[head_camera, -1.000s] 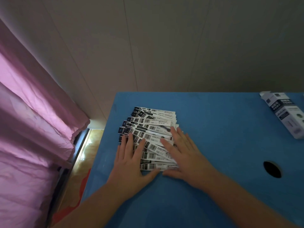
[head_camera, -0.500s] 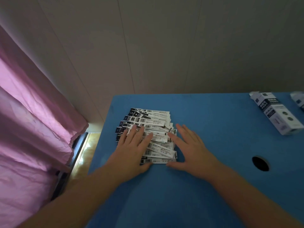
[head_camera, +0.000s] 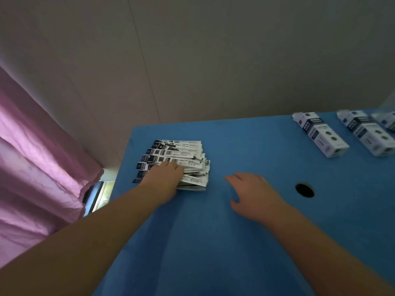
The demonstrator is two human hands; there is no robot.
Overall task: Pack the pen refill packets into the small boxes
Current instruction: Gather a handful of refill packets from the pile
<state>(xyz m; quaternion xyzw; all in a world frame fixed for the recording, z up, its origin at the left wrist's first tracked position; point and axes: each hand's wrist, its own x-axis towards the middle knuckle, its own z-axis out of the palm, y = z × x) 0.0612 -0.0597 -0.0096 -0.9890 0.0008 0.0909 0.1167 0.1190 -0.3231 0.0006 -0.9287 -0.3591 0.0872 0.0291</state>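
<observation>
- Pen refill packets (head_camera: 188,157): a fanned, overlapping pile lies at the far left of the blue table (head_camera: 245,242). Each packet is white with a dark printed end; the printing looks like barcodes and fine text, but none of it is legible.
- Left hand (head_camera: 165,178): rests palm-down on the near left part of the pile, fingers extended flat and touching the packets, not curled around any. It hides the packets beneath it.
- Right hand (head_camera: 254,195): sits on or just over the bare table to the right of the pile, clear of it, fingers loosely spread and holding nothing.
- Small boxes (head_camera: 320,134): white with dark label panels and round marks, they lie at the far right, well apart from the pile. The lettering is too small to read, and the rightmost box is cut off by the frame edge and blurred.
- Round hole (head_camera: 305,190): in the tabletop, right of the right hand.
- Pink curtain (head_camera: 38,167): hangs at left.
</observation>
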